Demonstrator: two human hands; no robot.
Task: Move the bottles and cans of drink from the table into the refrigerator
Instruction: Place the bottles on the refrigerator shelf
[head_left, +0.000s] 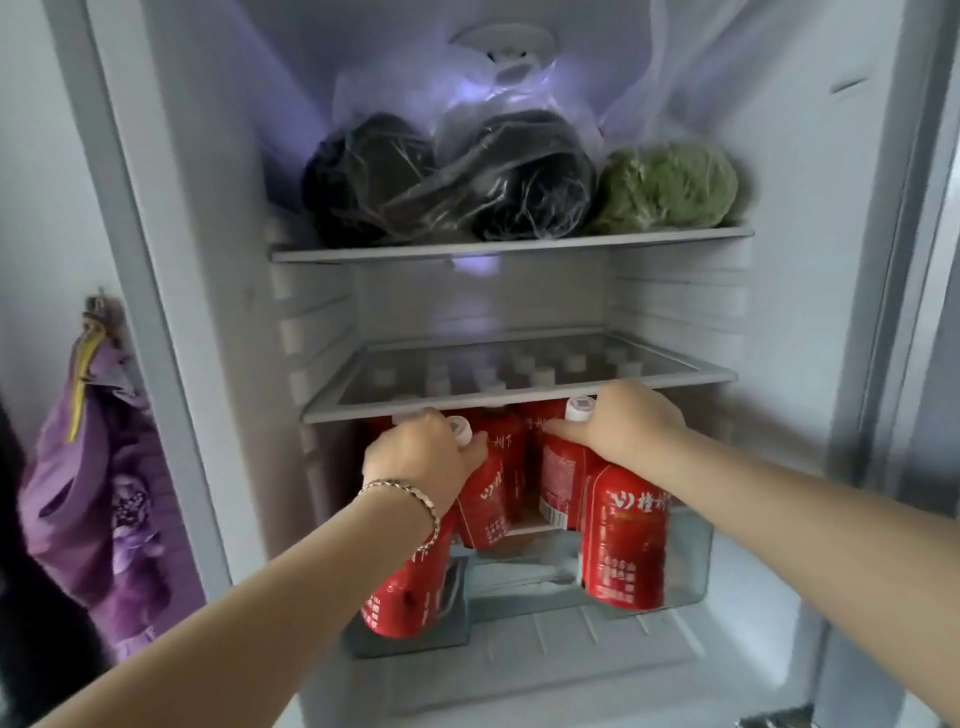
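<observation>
From the head camera, both arms reach into the open refrigerator (208, 260), toward the space under the lower glass shelf (519, 400). The left hand (421, 457), with a chain bracelet (410, 493) on its wrist, is closed around the neck of a red-labelled bottle (485, 499) with a white cap, and a second red bottle (402, 592) hangs tilted below the same wrist; how that one is held cannot be told. The right hand (623, 431) is curled over the top of another red bottle (563, 478), its white cap showing just beside the fingers (566, 430), and a further red bottle (626, 540) sits under the forearm, in front of the clear drawer (685, 561). More red bottles (511, 441) stand upright behind, between the two hands, their white caps visible through the glass shelf. On the upper shelf (509, 244) lie two dark bundles in clear plastic bags (452, 176) and a green leafy vegetable (670, 187) just beside them. A purple cloth bag (98, 467) hangs on the wall left of the refrigerator.
</observation>
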